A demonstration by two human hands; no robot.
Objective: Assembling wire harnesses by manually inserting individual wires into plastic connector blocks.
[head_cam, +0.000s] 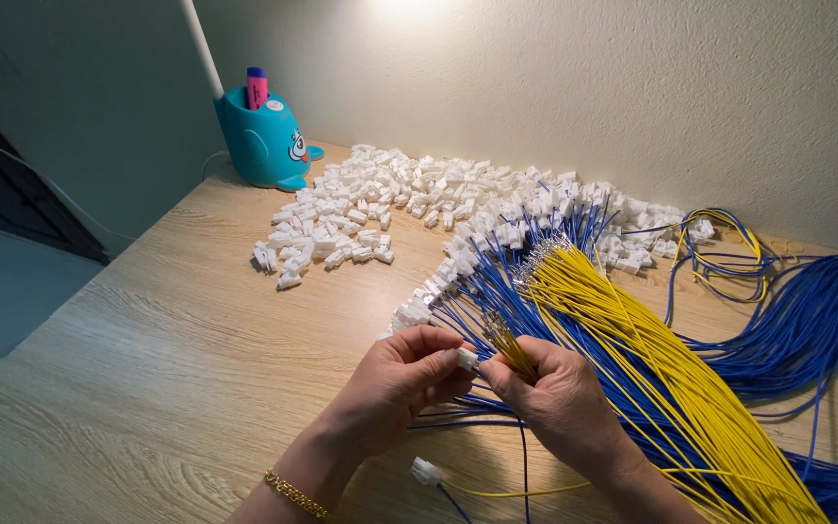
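So, only the head view to go on: near the bottom centre of the frame the left hand (402,380) was pinching a small white connector housing (467,358) between thumb and fingertips, closed snug on it, while the right hand (557,396) was closed around a little bunch of yellow wires (508,342), metal tips sticking up and to the left. Looked to me like the step of pushing a wire terminal into the housing; the next move would need one tip lined up square with a slot, which I couldn't make out at this size. Bunch's long axis ran diagonally, lower right to upper left, tips just beside the housing. Behind the hands, a big fan of blue wires (788,340) and a yellow wire bundle (652,359) crossed the wooden desk (147,388), with a pile of white housings (409,189) across the upper middle and a teal pen holder (264,136) at upper left.
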